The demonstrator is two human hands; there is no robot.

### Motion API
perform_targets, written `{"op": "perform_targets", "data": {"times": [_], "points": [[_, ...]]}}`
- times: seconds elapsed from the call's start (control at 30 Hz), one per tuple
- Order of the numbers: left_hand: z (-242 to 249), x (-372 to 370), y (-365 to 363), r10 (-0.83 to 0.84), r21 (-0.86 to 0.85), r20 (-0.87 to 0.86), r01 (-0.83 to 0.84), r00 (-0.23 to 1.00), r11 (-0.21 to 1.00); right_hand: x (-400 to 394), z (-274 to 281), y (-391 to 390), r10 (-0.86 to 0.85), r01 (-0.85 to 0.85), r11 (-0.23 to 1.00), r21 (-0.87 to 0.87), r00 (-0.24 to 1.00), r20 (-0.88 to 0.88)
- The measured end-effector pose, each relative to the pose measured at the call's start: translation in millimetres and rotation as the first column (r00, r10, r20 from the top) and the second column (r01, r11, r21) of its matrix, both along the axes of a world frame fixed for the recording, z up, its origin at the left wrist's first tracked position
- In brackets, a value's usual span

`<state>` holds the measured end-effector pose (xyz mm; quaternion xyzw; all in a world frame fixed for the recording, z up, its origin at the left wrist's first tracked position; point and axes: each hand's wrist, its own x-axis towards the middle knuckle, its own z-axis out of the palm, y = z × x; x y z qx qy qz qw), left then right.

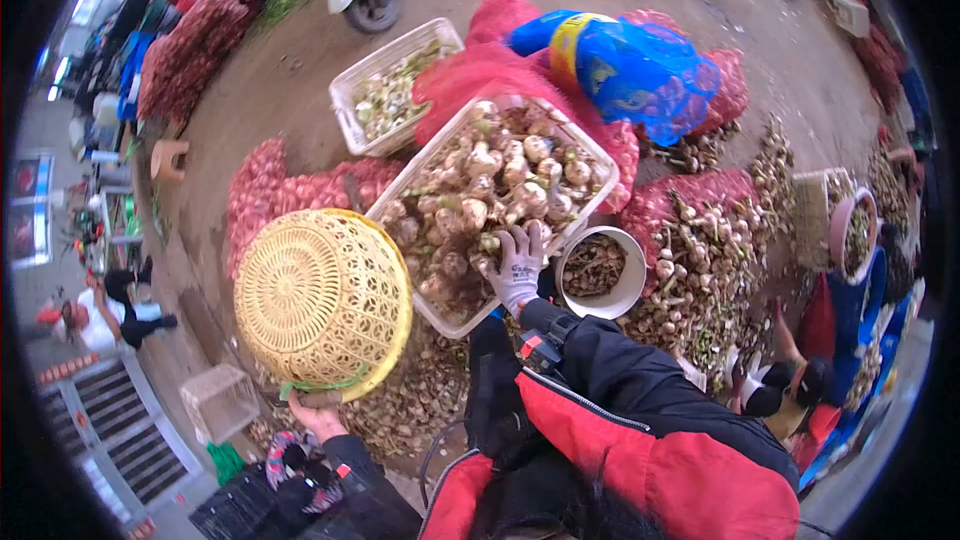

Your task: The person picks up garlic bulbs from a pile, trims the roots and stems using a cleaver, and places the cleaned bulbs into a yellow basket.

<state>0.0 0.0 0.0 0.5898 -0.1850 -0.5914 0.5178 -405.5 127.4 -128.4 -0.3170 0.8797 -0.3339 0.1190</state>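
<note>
My left hand (318,418), bare, is closed beside the lower rim of a tipped yellow woven basket (325,305); what it grips is too small to name. Green string hangs on that rim. My right hand (517,265), in a pale glove, lies with its fingers spread on the garlic bulbs (482,168) at the near side of a white crate (590,140). Just right of this hand stands a white bucket (636,275) with small brown pieces inside.
Loose garlic (715,265) covers the ground on the right. Behind the crate lie red net sacks and a blue bag (640,65). A second crate (345,105) sits at back left. An empty crate (220,403) and a seated person (105,320) are left; another person (790,390) is right.
</note>
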Motion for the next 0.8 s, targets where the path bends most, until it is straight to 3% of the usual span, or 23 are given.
{"op": "perform_targets", "data": {"times": [0.07, 0.1, 0.13, 0.17, 0.23, 0.3, 0.47, 0.5, 0.53, 0.57, 0.67, 0.77, 0.8], "points": [[31.0, -3.9, 44.7, 0.247, 0.139, -0.042, -0.239, 0.968, 0.961, 15.9, -20.9, 0.4, 0.108, -0.13, 0.963, -0.236, 0.989, -0.106], [-34.8, -15.9, 50.1, 0.279, 0.179, -0.124, -0.255, 0.952, 0.95, -14.4, -29.0, -10.4, 0.244, -0.273, 0.932, -0.239, 0.959, -0.145], [-39.3, 2.3, 70.3, 0.231, 0.102, -0.077, -0.223, 0.97, 0.97, 1.9, -41.1, -7.6, 0.389, -0.406, 0.898, -0.169, 0.913, -0.127], [-34.7, 25.0, 89.3, 0.181, 0.021, -0.009, -0.181, 0.983, 0.983, 26.0, -49.9, -6.8, 0.522, -0.529, 0.841, -0.115, 0.849, -0.088], [-15.4, 65.6, 126.6, 0.109, -0.086, 0.434, -0.079, 0.894, 0.993, 64.1, -40.4, -15.2, 0.612, -0.62, 0.772, -0.141, 0.785, -0.097], [-6.6, 74.5, 169.6, 0.047, -0.059, 0.608, -0.014, 0.793, 0.998, 76.6, -27.9, -13.4, 0.601, -0.595, 0.799, 0.086, 0.788, -0.135], [9.4, 35.0, 200.6, 0.07, -0.019, 0.597, -0.073, 0.799, 0.997, 36.6, -40.8, 16.6, 0.761, -0.76, 0.649, 0.041, 0.648, -0.027], [4.2, 24.3, 193.4, 0.063, 0.006, 0.572, -0.081, 0.818, 0.997, 23.0, -39.6, 25.6, 0.798, -0.801, 0.597, 0.036, 0.598, 0.075], [-6.0, 3.9, 178.8, 0.053, 0.031, 0.532, -0.082, 0.845, 0.996, 13.5, -53.4, 36.1, 0.88, -0.867, 0.474, 0.153, 0.474, -0.039], [-8.3, -24.6, 159.6, 0.028, 0.073, 0.491, -0.073, 0.871, 0.995, 19.3, -63.1, 41.9, 0.781, -0.794, 0.589, 0.153, 0.607, 0.143], [-14.3, -84.2, 126.7, -0.077, 0.152, 0.351, 0.025, 0.933, 0.988, 28.7, -58.2, 45.8, 0.86, -0.797, 0.507, 0.329, 0.44, -0.259], [-6.8, -81.7, 124.3, -0.125, 0.154, 0.304, 0.081, 0.945, 0.985, 48.1, -42.7, 35.9, 0.853, -0.804, 0.47, 0.365, 0.52, 0.047], [-4.3, -76.1, 125.4, -0.139, 0.147, 0.287, 0.1, 0.948, 0.984, 53.6, -34.6, 33.5, 0.847, -0.794, 0.487, 0.364, 0.532, 0.026]]}}
